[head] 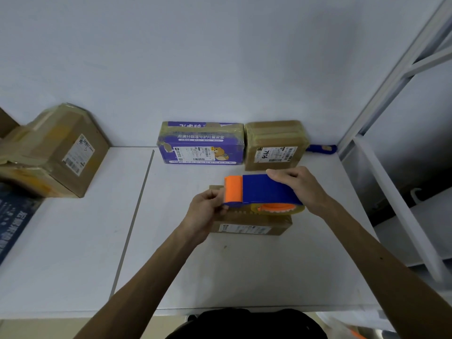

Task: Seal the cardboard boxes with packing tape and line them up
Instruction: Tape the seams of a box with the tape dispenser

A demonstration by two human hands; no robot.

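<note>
A flat brown cardboard box (252, 225) lies on the white table (244, 272) in front of me. Above it my right hand (297, 185) grips a blue and orange tape dispenser (259, 190) holding a roll of clear tape (281, 208). My left hand (205, 211) pinches at the dispenser's orange front end, over the box's left edge. Against the wall stand a purple printed box (201, 144) and a taped brown box (275, 144) side by side.
A large taped brown box (56, 152) sits at the far left on other packages. A blue handle (321, 149) lies behind the brown box by the wall. A white metal shelf frame (401, 167) borders the table on the right.
</note>
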